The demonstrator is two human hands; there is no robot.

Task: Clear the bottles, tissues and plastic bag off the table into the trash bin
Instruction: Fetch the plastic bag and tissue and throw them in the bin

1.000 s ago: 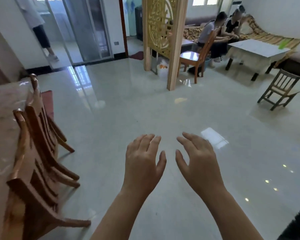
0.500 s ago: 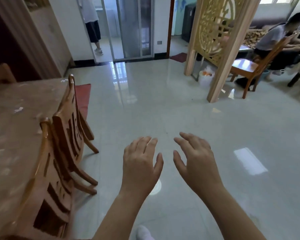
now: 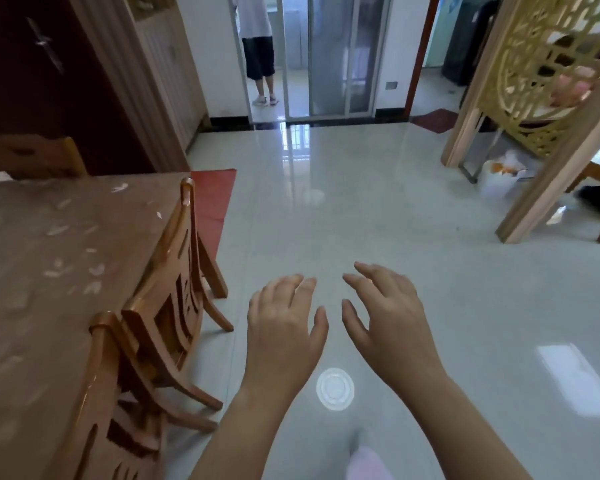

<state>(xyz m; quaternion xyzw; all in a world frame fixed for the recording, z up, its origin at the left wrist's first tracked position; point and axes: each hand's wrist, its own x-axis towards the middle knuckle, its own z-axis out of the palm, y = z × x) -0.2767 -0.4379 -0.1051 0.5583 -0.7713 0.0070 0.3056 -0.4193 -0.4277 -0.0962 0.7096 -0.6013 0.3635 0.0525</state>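
Both hands, left hand [image 3: 284,336] and right hand [image 3: 390,323], are hovering open and empty, with the table [image 3: 49,271] lying at frame left, nearer the left one.

To your left stands the desk [image 3: 49,271], with two chairs [image 3: 160,306] pushed against its near edge. A trash bin [image 3: 499,178] sits far right on the floor, beside the carved screen [image 3: 548,74]. Both hands, left [image 3: 284,334] and right [image 3: 392,323], hang over open floor, well apart from the desk.
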